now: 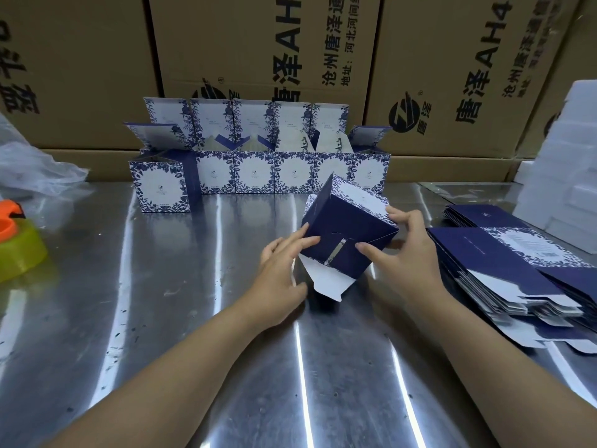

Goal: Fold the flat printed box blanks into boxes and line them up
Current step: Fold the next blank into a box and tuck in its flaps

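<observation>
A navy and white floral box (347,226) is tilted above the steel table, its dark bottom panel facing me and a white flap hanging below. My left hand (284,266) presses on its lower left edge with fingers on the bottom panel. My right hand (400,247) grips its right side, thumb on the bottom and fingers over the top corner. Several folded boxes (258,169) stand in a row at the back with lids open. A stack of flat blanks (504,270) lies to the right.
Large brown cartons (274,59) wall off the back. White foam blocks (568,156) are piled at the far right. A yellow and orange tape dispenser (16,244) and crumpled clear plastic (32,166) sit at the left. The steel table (161,318) stretches in front.
</observation>
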